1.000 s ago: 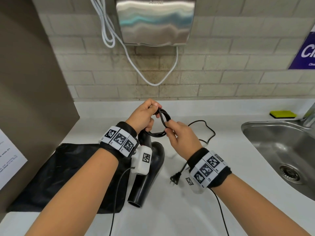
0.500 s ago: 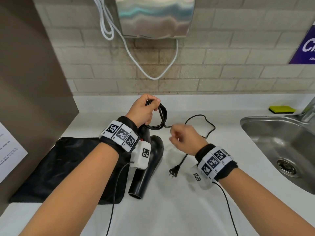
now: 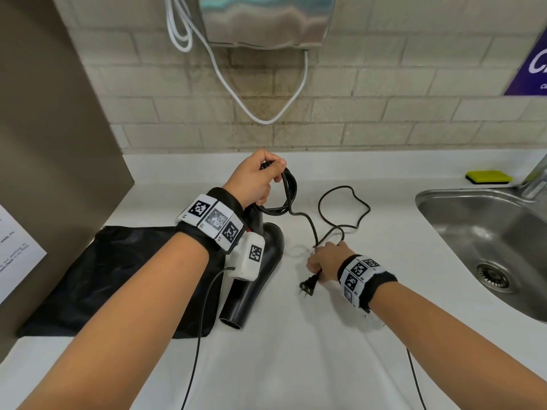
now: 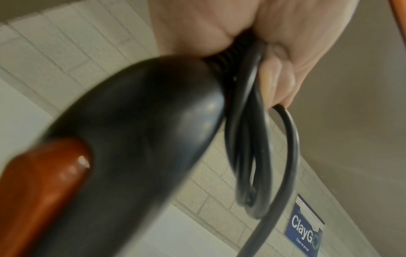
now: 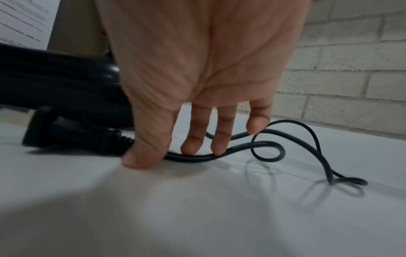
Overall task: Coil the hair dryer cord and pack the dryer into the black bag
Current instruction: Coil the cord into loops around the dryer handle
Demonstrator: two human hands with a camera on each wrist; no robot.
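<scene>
Head view: left hand (image 3: 254, 179) grips coiled cord (image 3: 288, 190) above the hair dryer (image 3: 257, 267), which lies on the counter (image 3: 296, 350), touching the black bag (image 3: 118, 276). Right hand (image 3: 325, 261) pinches cord near the plug (image 3: 307, 287), right of the dryer.
Left wrist: fingers (image 4: 276, 83) clamp the loops.
Right wrist: thumb (image 5: 142, 156) and fingertips press cord (image 5: 241, 147).

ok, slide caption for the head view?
Left hand holds coiled cord above dryer; right hand pinches the cord near plug.
</scene>
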